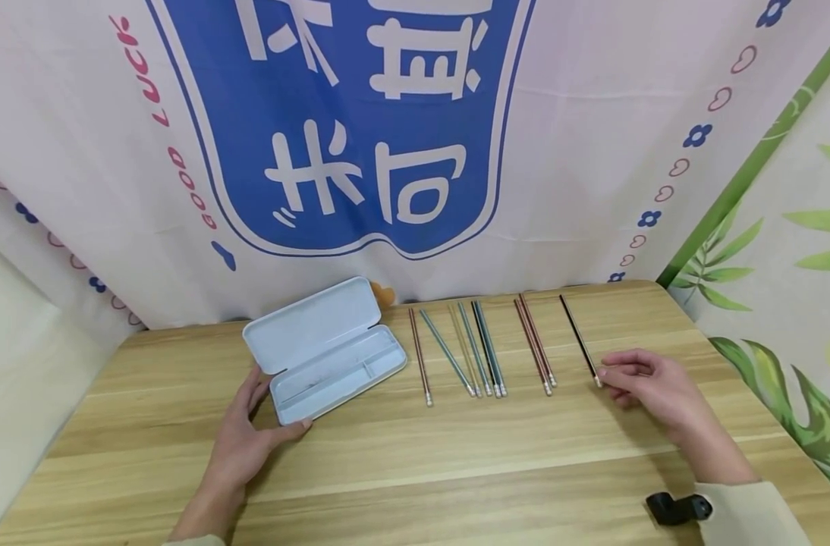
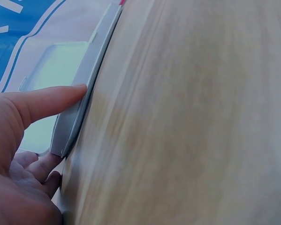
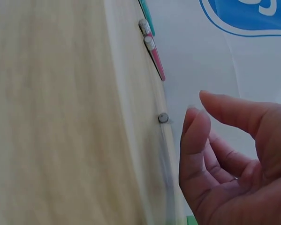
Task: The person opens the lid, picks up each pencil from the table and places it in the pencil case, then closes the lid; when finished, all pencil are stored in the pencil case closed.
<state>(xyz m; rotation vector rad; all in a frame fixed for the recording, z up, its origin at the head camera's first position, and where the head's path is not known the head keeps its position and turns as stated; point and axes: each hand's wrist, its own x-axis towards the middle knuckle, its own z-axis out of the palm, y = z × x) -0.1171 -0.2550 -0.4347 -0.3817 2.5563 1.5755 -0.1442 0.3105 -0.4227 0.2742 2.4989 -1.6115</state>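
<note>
A pale blue pencil case (image 1: 317, 324) lies open at the left, its lid tipped back and its tray split by low dividers. My left hand (image 1: 240, 447) holds its near left corner: the thumb presses the front edge, and the other fingers are bent at the left end. On the right, a black pencil (image 1: 578, 334) lies apart from the others, its eraser end toward me. Beside that end is my right hand (image 1: 661, 390), fingers loosely bent. In the right wrist view a gap shows between the fingertips and the pencil's end (image 3: 163, 118), and nothing is held.
Between case and right hand lie several pencils: a red one (image 1: 420, 356), a teal one (image 1: 446, 353), a close group of mixed colours (image 1: 482, 345) and two red ones (image 1: 534, 345). A printed cloth (image 1: 579, 152) hangs behind the wooden table (image 1: 401, 470).
</note>
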